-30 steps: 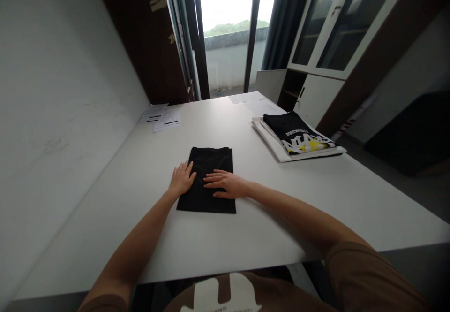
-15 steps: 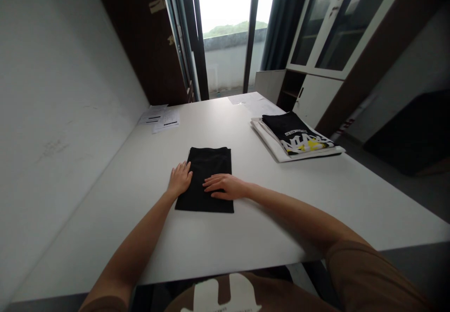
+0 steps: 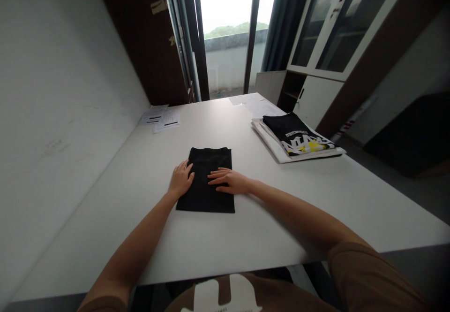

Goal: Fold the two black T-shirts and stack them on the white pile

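A black cloth (image 3: 207,199), folded into a neat rectangle that looks like a garment, lies flat on the white table (image 3: 225,246) in front of me. My left hand (image 3: 180,178) rests along its left edge, fingers stretched out and partly over the fabric. On its right half lies my right hand (image 3: 230,180), palm down with the fingers spread. Neither hand grips the cloth. Parts of both side edges are hidden under my hands.
To the right stands a stack of folded shirts (image 3: 302,138), a black printed one on top of white ones. Paper sheets (image 3: 165,118) lie at the far left by the wall (image 3: 70,115), and more papers (image 3: 255,103) at the far end. A cabinet (image 3: 316,96) stands beyond the table.
My right hand has slid slightly up and to the right over the black cloth. My left hand has barely moved, and the cloth lies as before.
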A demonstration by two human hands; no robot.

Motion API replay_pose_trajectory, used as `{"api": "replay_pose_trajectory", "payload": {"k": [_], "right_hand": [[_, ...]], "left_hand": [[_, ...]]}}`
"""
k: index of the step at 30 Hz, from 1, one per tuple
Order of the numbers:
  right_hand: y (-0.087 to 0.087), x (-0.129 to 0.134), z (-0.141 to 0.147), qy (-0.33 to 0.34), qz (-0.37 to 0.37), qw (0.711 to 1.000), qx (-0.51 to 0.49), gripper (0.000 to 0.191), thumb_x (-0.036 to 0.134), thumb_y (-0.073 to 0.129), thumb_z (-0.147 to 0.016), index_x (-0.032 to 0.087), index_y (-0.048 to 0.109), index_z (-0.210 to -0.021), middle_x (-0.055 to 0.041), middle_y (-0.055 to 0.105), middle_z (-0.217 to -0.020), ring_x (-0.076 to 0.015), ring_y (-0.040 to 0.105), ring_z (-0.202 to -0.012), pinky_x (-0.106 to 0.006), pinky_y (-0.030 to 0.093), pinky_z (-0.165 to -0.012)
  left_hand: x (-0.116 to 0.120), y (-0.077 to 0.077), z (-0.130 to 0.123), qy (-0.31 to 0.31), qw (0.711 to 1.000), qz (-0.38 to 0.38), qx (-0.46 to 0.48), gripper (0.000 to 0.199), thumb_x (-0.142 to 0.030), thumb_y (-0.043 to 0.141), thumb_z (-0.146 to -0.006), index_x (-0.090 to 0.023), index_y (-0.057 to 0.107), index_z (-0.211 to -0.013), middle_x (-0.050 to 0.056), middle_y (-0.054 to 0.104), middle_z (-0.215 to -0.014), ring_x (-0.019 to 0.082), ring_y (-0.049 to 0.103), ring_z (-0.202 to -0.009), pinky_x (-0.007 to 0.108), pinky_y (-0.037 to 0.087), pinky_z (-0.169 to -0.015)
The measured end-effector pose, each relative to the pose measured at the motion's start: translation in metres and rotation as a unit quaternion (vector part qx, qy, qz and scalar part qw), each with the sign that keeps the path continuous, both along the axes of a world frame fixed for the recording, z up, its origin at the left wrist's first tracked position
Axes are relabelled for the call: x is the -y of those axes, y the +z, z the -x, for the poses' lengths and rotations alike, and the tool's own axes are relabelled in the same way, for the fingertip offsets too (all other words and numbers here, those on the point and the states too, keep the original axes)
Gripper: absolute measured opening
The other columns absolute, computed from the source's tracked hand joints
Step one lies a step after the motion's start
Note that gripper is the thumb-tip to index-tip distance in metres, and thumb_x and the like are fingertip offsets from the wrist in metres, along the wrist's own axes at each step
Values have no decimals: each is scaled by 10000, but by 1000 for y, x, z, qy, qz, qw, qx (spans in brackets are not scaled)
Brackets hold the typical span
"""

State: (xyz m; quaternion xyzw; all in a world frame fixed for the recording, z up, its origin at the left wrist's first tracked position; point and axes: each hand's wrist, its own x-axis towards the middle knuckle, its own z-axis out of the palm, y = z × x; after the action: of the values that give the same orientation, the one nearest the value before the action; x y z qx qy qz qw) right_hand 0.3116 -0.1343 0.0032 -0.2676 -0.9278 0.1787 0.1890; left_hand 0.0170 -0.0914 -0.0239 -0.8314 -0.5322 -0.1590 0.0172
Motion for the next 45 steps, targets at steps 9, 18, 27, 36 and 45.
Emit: {"api": "replay_pose_trajectory", "payload": {"k": [9,18,27,36,45], "right_hand": [[-25,-34,-29,-215,-50,975,33,467,417,578,-997,321,577,-1454,-43,482,-1553,-284,383,-1478,-545,258,-1231],[-34,-41,-35,-273,-76,958,50,471,422,541,-1005,303,567,-1459,-56,500,-1541,-289,365,-1484,-569,251,-1228],[-37,-46,-37,-294,-67,952,45,445,331,493,-1015,272,578,-1447,-49,510,-1533,-263,443,-1438,-498,347,-1204],[-37,-44,-37,-294,-75,952,47,442,296,466,-1023,270,573,-1451,-49,512,-1530,-255,472,-1417,-486,366,-1196],[-38,-46,-37,-289,-89,952,46,433,346,517,-1019,259,588,-1437,-57,523,-1521,-263,460,-1422,-468,364,-1197]], "left_hand": [[30,18,-21,-208,976,54,-25,539,-428,433,-1040,-242,442,-1545,52,395,-1622,241,348,-1499,477,229,-1266],[69,32,-46,-269,954,100,-82,725,-535,433,-1023,-260,187,-1647,49,154,-1707,276,104,-1581,516,151,-1269],[97,47,-65,-393,908,130,-70,683,-510,445,-1031,-288,227,-1639,23,252,-1679,255,135,-1577,519,57,-1286],[87,34,-65,-290,951,93,-51,577,-514,382,-1059,-312,341,-1598,22,266,-1680,256,176,-1569,530,139,-1275],[84,30,-62,-248,965,65,-52,596,-487,442,-1041,-254,368,-1584,75,295,-1669,283,185,-1564,567,145,-1265]]}}
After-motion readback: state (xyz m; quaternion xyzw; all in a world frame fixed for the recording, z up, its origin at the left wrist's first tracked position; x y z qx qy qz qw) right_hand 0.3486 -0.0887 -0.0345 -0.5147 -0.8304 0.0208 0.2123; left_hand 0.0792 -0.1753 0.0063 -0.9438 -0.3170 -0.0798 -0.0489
